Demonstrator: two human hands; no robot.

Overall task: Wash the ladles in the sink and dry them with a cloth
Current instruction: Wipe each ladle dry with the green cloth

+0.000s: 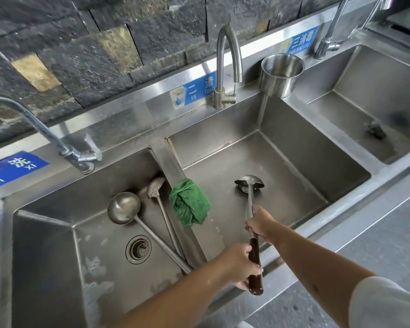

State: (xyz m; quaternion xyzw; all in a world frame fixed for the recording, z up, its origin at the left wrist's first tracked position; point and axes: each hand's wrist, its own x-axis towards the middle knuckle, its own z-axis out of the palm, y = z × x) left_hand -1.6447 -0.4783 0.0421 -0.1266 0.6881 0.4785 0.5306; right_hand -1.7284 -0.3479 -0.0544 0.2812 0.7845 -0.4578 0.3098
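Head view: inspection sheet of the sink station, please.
Surface: steel three-basin sink; no water seen running.
Job's things: held ladle, bowl over the middle basin's drain; two more ladles lie in the left basin; green cloth draped on the divider.
Clutter: steel canister on the back ledge; dark object in the right basin.
Hands: left hand grips the dark handle; right hand grips the shaft.
Cables: nothing seen.
Surroundings: dark stone wall, three taps, blue labels.
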